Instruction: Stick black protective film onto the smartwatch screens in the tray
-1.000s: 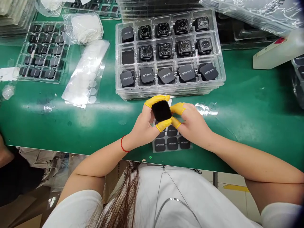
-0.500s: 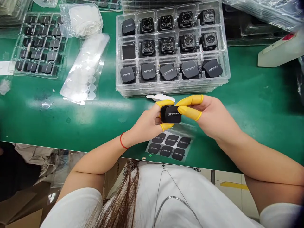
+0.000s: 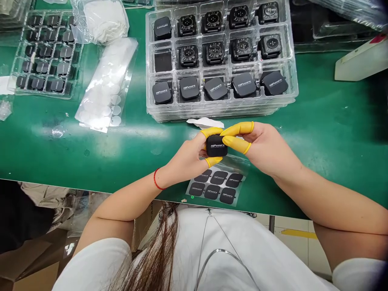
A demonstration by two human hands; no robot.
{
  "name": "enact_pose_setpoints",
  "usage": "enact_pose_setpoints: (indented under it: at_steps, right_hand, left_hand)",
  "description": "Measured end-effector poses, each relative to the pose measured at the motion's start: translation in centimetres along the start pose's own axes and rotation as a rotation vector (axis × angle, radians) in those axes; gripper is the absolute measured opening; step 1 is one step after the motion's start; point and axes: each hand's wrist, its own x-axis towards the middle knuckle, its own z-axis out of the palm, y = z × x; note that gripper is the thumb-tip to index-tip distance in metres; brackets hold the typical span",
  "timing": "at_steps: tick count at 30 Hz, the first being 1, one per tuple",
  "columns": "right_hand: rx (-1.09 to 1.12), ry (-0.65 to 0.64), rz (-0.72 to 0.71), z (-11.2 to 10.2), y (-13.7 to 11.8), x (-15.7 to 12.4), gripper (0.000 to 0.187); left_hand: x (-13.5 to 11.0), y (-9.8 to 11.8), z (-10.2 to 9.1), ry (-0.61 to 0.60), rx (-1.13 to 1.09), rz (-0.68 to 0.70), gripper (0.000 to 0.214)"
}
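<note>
My left hand point(image 3: 190, 155), in yellow finger cots, grips a black smartwatch body by its edges; its face is covered in this view. Over that face lies a black HiFuture sticker point(image 3: 216, 147), roughly lined up with the watch. My right hand point(image 3: 260, 147), also in yellow finger cots, pinches the sticker's upper right corner between thumb and finger. Just below the hands, a sheet of similar black stickers point(image 3: 218, 178) rests on the green table.
A clear tray point(image 3: 221, 107) of watch bodies stands behind my hands, its front row showing HiFuture stickers. White paper point(image 3: 206, 122) lies before it. To the left are a sheet of round clear stickers point(image 3: 103, 87), bagged white cloths point(image 3: 106, 20) and another tray point(image 3: 45, 92).
The sticker has shifted left with my right hand and now covers the watch face more squarely. My left hand has barely moved. The view has shifted slightly.
</note>
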Motion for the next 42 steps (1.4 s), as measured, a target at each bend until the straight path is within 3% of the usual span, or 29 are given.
enact_pose_setpoints:
  at_steps: [3, 6, 8, 10, 13, 16, 19, 20, 22, 25, 30, 35, 39, 42]
  right_hand:
    - [-0.087, -0.005, -0.063, 0.0, 0.1, 0.1, 0.022]
    - [-0.315, 0.060, -0.228, 0.2, 0.7, 0.0, 0.019]
    - [-0.483, 0.097, -0.345, 0.5, 0.9, -0.3, 0.037]
    - [-0.543, 0.048, -0.396, 0.7, 0.5, -0.4, 0.051]
    - [-0.459, 0.057, -0.426, 0.7, -2.1, 0.7, 0.025]
    - [-0.462, 0.225, -0.535, 1.0, -6.3, 4.8, 0.010]
    - [-0.620, 0.274, -0.622, 2.7, -9.3, 11.4, 0.023]
    - [-0.720, 0.297, -0.584, 3.5, -9.8, 13.5, 0.029]
    - [-0.915, 0.180, -0.519, 4.9, -10.0, 16.8, 0.031]
    - [-1.073, 0.080, -0.506, 5.2, -9.3, 18.8, 0.025]
    - [-1.269, 0.022, -0.437, 2.4, -9.0, 18.4, 0.046]
    - [-1.367, 0.021, -0.479, 1.9, -9.6, 18.5, 0.010]
    - [-1.053, 0.165, -0.521, 1.2, -8.8, 14.8, 0.027]
    - [-0.817, 0.030, -0.523, 1.0, -6.7, 9.4, 0.033]
  left_hand:
    - [0.0, 0.0, 0.0, 0.002, -0.003, -0.007, 0.053]
    - [0.0, -0.2, 0.0, 0.001, -0.007, -0.020, 0.054]
    - [-0.1, -0.2, 0.0, -0.013, 0.009, 0.010, 0.054]
    - [-0.2, -0.1, -0.1, -0.027, 0.023, 0.060, 0.052]
    - [-0.2, 0.4, -0.4, 0.042, -0.045, 0.056, 0.063]
    - [0.0, 0.7, -0.8, 0.148, -0.109, -0.001, 0.076]
    - [0.1, 0.5, -0.9, 0.073, -0.075, -0.026, 0.063]
    - [0.1, 0.3, -0.9, 0.028, -0.052, -0.026, 0.059]
    - [0.0, 0.0, -0.7, -0.033, -0.010, -0.004, 0.052]
    - [-0.3, -0.2, -0.5, -0.056, -0.007, 0.022, 0.043]
    - [-0.4, 0.2, -0.5, -0.023, 0.008, 0.036, 0.036]
    - [0.5, -0.5, -0.9, 0.053, -0.020, 0.054, 0.036]
    - [1.5, -1.3, -1.6, 0.220, -0.166, 0.090, 0.054]
    - [1.7, -1.7, -1.6, 0.213, -0.216, 0.171, 0.087]
